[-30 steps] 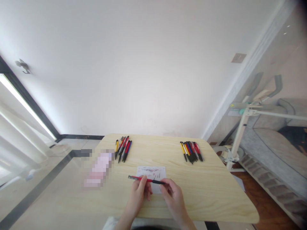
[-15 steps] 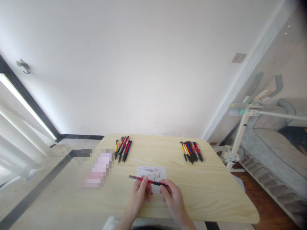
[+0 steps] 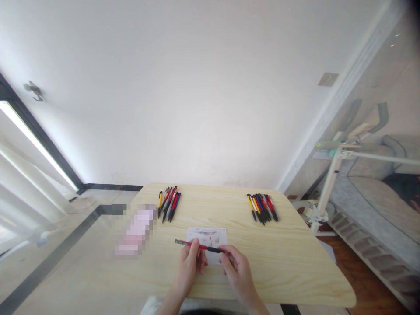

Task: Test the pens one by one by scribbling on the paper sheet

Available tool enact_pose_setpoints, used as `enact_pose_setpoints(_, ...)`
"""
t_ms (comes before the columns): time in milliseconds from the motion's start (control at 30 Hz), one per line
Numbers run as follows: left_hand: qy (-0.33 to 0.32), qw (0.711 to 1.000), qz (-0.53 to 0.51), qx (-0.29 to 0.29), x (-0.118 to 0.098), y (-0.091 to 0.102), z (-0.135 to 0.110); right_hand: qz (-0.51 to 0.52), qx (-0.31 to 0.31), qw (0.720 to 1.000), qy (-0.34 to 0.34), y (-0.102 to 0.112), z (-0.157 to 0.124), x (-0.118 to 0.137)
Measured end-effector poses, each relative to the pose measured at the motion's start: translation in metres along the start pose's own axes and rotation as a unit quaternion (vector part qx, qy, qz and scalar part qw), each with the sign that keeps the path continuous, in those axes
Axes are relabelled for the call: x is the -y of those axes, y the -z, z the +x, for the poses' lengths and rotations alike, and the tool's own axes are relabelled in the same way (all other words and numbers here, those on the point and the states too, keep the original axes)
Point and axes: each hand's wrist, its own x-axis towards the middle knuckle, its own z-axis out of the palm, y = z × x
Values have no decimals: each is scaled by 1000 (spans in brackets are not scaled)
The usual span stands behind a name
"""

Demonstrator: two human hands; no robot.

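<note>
Left hand [image 3: 189,267] fingers pinch red middle of red-and-black pen [image 3: 198,246]; right hand [image 3: 236,270] fingertips clamp its black end. Pen held level, just above small scribbled paper [image 3: 210,236] on pale wooden table [image 3: 295,262]. 2 pen bundles lie at far edge: left bundle [image 3: 169,203], right bundle [image 3: 262,207], well apart. Pen tip too small to tell which end.

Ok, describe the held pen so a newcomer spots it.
On the wooden table, near the front edge above the paper slip, the red pen is held crosswise by left hand and right hand. All others lie in a left bunch and a right bunch behind.
</note>
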Motion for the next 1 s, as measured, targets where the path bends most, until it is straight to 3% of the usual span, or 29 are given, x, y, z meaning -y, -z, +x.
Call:
enact_pose_setpoints(300,10,999,38,0,-3,-1,-2,7,4,1000,-10,-1,1,4)
enact_pose_setpoints(1000,12,1000,19,10,-3,-1,-1,-36,45,998,-9,-3,1,13)
